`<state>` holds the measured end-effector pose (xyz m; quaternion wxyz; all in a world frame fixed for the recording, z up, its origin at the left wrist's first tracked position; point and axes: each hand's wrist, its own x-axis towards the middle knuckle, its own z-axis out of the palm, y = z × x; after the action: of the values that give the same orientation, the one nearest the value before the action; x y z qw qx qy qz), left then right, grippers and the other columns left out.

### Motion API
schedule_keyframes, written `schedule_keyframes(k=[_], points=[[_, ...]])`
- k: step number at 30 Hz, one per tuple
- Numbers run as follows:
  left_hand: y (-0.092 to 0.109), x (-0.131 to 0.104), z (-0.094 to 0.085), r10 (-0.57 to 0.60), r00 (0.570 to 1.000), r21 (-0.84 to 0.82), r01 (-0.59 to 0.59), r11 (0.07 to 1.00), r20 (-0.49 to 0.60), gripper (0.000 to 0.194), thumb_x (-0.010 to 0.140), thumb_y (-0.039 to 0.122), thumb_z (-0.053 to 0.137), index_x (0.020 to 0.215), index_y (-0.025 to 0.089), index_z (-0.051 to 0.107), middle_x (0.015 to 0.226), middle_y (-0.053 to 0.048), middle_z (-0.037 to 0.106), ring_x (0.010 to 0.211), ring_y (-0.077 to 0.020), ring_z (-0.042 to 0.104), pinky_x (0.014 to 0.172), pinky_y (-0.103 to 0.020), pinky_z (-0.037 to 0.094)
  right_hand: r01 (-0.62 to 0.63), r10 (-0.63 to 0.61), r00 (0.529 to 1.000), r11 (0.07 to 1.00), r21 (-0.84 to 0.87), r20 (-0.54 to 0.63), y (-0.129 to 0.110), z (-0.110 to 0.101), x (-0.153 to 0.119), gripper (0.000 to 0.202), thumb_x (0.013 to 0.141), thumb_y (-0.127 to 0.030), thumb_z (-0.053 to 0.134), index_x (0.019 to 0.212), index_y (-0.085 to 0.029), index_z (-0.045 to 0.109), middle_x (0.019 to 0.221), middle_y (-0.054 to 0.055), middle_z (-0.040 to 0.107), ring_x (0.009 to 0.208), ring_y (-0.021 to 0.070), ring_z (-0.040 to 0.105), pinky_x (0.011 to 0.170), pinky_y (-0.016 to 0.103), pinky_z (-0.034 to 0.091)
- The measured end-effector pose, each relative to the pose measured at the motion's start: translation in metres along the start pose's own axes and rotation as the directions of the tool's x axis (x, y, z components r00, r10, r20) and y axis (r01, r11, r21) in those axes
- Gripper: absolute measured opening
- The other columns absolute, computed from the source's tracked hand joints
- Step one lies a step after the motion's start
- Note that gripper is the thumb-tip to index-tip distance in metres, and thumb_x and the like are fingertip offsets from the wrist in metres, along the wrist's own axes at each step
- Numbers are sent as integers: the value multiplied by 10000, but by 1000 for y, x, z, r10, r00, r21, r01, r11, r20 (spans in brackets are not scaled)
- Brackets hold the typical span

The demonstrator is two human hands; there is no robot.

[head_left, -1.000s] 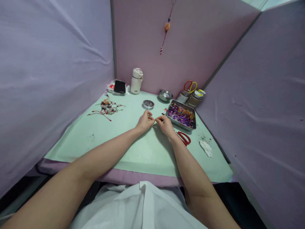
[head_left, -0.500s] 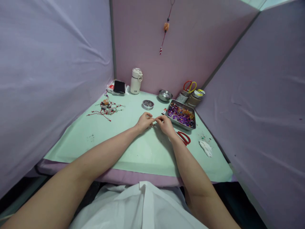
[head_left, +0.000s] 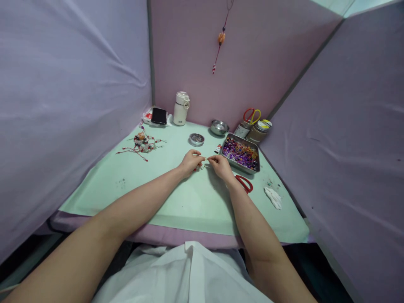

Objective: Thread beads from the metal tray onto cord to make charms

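Note:
My left hand (head_left: pixel 191 162) and my right hand (head_left: pixel 220 166) meet over the middle of the table, fingertips almost touching. Both pinch a small beaded string (head_left: pixel 198 167), whose red and pale beads show under my left fingers. A short pale bit of it spans the gap between the fingertips; the rest is hidden by my hands. Just beyond my left hand sits a round clear box of tiny beads (head_left: pixel 197 139). Close to my right hand are a metal tray of purple and orange beads (head_left: pixel 229 161) and red-handled scissors (head_left: pixel 244 184), partly under my wrist.
Finished-looking beaded strings (head_left: pixel 143 143) lie at left. At the back stand a phone (head_left: pixel 158 116), a white bottle (head_left: pixel 180 110), a steel bowl (head_left: pixel 219 127) and jars (head_left: pixel 259 132) with scissors (head_left: pixel 252 114). A white glove-like cloth (head_left: pixel 273 198) lies right. A beaded charm (head_left: pixel 221 38) hangs ahead.
My fingertips have parted slightly, and more of the pale bit and the red beads shows between and under them. The whole view has shifted a little.

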<state>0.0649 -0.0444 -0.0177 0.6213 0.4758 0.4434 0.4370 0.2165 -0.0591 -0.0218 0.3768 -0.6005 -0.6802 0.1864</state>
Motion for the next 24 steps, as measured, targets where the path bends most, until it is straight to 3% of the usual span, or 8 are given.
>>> schedule_keyframes(k=[4,14,24], points=[[0,0,0,-3,1000,-12,3,1000,8,332,682,179,639,917,201,405,550,64,508,421,-69,441,444,-203,264,-19,17,998,999,29,65,-1,2,-2,161,748,-250,546,758,-180,691,762,44,689,713,178,577,705,299,423],[2,-1,-2,-15,999,-26,14,1000,-32,359,669,201,658,934,200,415,535,68,491,421,-64,425,438,-193,235,118,-108,988,989,93,-108,-15,1,-5,142,733,-270,577,766,-186,686,824,54,663,726,160,551,746,302,432],[1,0,-2,-75,997,-39,74,996,-10,344,685,208,680,930,192,439,500,55,505,380,-58,408,427,-188,209,209,-194,973,969,131,-122,-15,2,-5,97,726,-213,565,743,-192,659,815,41,639,726,156,541,733,303,434]])
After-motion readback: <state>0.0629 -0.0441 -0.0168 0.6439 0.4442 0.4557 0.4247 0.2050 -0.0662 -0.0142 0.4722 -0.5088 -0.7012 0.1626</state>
